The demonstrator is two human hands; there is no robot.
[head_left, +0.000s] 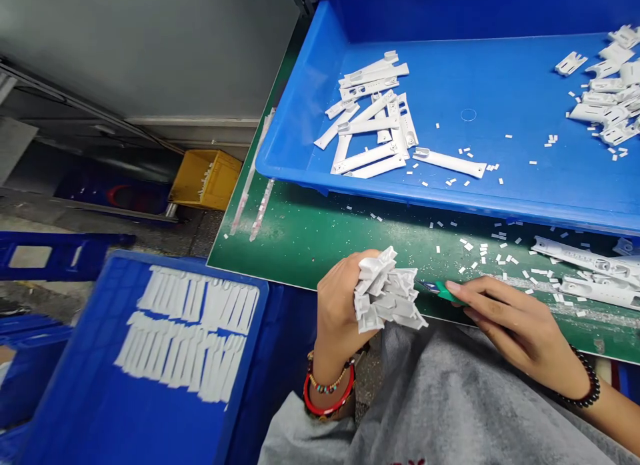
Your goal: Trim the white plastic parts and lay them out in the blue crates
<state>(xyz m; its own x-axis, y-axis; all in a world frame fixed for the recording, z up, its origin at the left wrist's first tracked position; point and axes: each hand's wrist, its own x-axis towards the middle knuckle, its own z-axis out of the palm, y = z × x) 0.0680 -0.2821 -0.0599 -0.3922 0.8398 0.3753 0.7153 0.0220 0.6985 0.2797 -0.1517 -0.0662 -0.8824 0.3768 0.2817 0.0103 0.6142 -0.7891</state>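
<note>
My left hand [340,295] is closed round a bundle of white plastic parts [385,291], their ends facing me above the table's front edge. Just to the right, my right hand [520,331] grips a small green-handled knife [445,292] between thumb and fingers. Its dark metal tip points left at the bundle; whether they touch I cannot tell. More long white parts [600,271] lie on the green table beyond my right hand. Tiny white offcuts [484,251] are scattered over the tabletop.
A large blue tray [450,201] on the green table [295,241] holds loose long white parts [370,125] at left and shorter ones [607,105] at right. Lower left, a blue bin [135,425] holds two rows of white parts [185,325]. Behind it stands a yellow crate [223,181].
</note>
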